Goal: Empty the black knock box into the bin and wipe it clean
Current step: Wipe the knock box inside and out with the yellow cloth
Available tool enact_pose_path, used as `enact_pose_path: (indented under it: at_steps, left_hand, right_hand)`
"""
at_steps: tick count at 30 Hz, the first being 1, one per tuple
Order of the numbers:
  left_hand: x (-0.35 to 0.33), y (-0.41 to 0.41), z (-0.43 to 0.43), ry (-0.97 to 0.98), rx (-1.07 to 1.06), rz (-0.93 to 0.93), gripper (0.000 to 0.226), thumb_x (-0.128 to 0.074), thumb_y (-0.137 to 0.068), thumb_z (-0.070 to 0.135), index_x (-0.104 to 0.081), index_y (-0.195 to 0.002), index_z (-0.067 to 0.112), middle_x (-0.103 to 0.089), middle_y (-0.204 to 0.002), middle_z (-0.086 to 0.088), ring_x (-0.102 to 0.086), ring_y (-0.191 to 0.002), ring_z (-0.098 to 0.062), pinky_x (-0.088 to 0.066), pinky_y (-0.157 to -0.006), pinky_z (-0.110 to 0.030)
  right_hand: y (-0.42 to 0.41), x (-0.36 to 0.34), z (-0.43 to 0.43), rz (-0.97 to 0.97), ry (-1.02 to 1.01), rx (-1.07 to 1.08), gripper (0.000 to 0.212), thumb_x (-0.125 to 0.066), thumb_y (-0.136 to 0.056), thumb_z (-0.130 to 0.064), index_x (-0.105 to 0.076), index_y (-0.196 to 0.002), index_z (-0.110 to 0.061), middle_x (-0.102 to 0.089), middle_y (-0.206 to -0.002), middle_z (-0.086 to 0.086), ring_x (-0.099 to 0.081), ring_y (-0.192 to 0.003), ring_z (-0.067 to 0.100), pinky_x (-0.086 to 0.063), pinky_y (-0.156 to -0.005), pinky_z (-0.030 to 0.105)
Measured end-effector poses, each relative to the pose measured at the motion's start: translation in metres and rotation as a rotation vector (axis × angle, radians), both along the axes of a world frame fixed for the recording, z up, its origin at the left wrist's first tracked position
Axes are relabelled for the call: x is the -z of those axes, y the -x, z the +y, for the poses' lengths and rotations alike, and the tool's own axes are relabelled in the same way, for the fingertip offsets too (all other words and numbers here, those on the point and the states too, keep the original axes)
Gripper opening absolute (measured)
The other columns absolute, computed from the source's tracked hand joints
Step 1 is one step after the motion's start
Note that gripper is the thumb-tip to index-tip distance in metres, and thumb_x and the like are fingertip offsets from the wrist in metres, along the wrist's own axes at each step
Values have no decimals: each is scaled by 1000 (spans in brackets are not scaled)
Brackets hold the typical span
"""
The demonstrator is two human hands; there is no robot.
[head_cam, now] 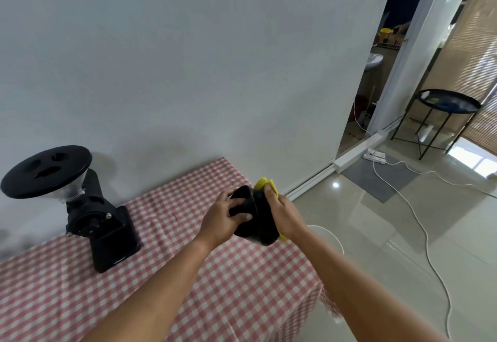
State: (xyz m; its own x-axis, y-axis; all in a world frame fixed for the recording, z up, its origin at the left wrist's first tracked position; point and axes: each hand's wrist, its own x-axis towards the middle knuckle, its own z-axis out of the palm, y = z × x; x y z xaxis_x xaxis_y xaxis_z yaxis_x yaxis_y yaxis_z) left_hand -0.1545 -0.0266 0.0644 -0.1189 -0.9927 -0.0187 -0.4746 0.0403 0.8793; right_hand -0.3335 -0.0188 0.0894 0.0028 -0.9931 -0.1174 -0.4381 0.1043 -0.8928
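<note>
The black knock box (259, 220) is held tipped on its side above the right edge of the table. My left hand (224, 219) grips its base end, fingers spread over the bottom. My right hand (282, 216) presses a yellow cloth (265, 184) against the box's open side; the cloth shows above and below that hand. The inside of the box is hidden. A white rim (333, 236), perhaps the bin, curves on the floor just past my right forearm.
A black coffee grinder (99, 223) with a wide round lid (47, 171) stands on the red-checked tablecloth (188, 301) near the wall. A white cable (419, 223) and power strip (375, 156) lie on the tiled floor. A black side table (449, 101) stands by the doorway.
</note>
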Motion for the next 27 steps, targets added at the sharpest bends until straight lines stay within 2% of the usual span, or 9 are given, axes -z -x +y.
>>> enact_pose_path:
  at_steps: [2, 5, 10, 13, 16, 18, 20, 23, 27]
  left_hand:
    - [0, -1, 1, 3, 69, -72, 54, -80, -83, 26, -60, -133, 20, -52, -144, 9, -54, -126, -13, -47, -107, -36]
    - [-2, 3, -1, 18, 114, -211, 51, -78, -83, 33, -64, -131, 23, -47, -146, 17, -53, -128, -12, -48, -105, -40]
    - [0, 11, 1, 28, 67, -196, 45, -75, -86, 32, -67, -128, 19, -45, -147, 15, -53, -127, -13, -48, -104, -38]
    - [8, 9, 3, 23, -24, -133, 49, -78, -84, 31, -66, -130, 17, -52, -142, 12, -54, -129, -16, -46, -105, -36]
    - [12, 6, 0, -13, -125, -88, 52, -80, -83, 29, -66, -131, 15, -56, -139, 7, -57, -126, -17, -44, -99, -28]
    - [13, 7, -1, -16, -148, -92, 49, -78, -84, 30, -67, -129, 15, -54, -143, 3, -57, -124, -19, -46, -100, -31]
    - [12, 10, -2, -12, -163, -97, 47, -76, -86, 31, -68, -129, 14, -54, -143, 1, -59, -122, -20, -49, -99, -33]
    - [8, 14, -3, -5, -163, -105, 45, -74, -87, 30, -68, -129, 14, -54, -141, 0, -59, -121, -21, -50, -98, -35]
    - [5, 18, -1, -2, -178, -37, 46, -76, -86, 27, -67, -128, 12, -50, -142, 1, -57, -123, -22, -50, -102, -36]
  right_hand:
    - [6, -6, -7, -48, -86, -26, 67, -30, -97, -64, -68, -82, -11, -67, -79, 4, -63, -77, 21, -51, -86, 45]
    - [3, -13, -9, -59, -55, -89, 61, -32, -96, -63, -69, -81, -16, -66, -76, 0, -63, -76, 19, -51, -82, 43]
    - [-1, -5, -5, -79, -18, 3, 60, -33, -94, -66, -67, -79, -19, -64, -67, -3, -62, -68, 18, -49, -76, 41]
    - [6, 14, -1, -104, -41, 36, 68, -29, -84, -76, -69, -89, -22, -74, -85, 1, -69, -84, 20, -53, -88, 48]
    - [6, 26, 15, -120, 22, 24, 60, -26, -86, -78, -65, -109, -39, -72, -106, -10, -65, -103, 9, -49, -97, 44]
    - [2, 28, 27, -45, 159, -17, 54, -23, -94, -69, -55, -128, -41, -61, -132, -13, -52, -125, 7, -41, -108, 42]
    - [-5, 30, 36, 111, 254, -69, 56, -20, -98, -60, -35, -148, -40, -28, -157, -18, -18, -148, 4, -16, -123, 35]
    - [-10, 33, 39, 302, 301, -91, 54, -17, -99, -55, -10, -151, -41, -4, -154, -28, 8, -146, -6, 3, -121, 25]
    - [-5, 26, 20, 173, 247, 43, 54, -21, -101, -52, -32, -151, -33, -27, -157, -16, -13, -149, 6, -11, -122, 34]
